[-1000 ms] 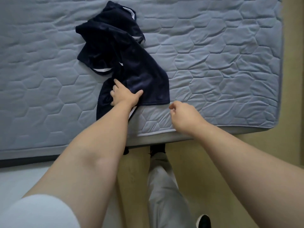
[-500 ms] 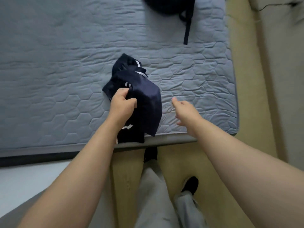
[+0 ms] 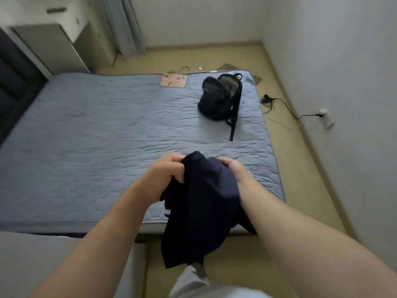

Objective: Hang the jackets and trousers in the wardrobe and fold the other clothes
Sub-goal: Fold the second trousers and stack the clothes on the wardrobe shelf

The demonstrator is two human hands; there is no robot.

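Both hands hold a dark garment (image 3: 202,203) up over the near right edge of the bed (image 3: 96,151). The left hand (image 3: 165,175) has its grip closed on the cloth's top left; the right hand (image 3: 234,171) pinches the top right. The cloth hangs past the bed's edge toward the floor (image 3: 305,190). The quilted blue bed is mostly bare, with a black backpack (image 3: 219,97) at its far right. A floor strip runs along the right wall (image 3: 343,61), where a cable (image 3: 283,104) trails.

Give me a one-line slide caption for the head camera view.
Both hands, left and right, hold a dark navy garment up over the mattress; black backpack beyond.
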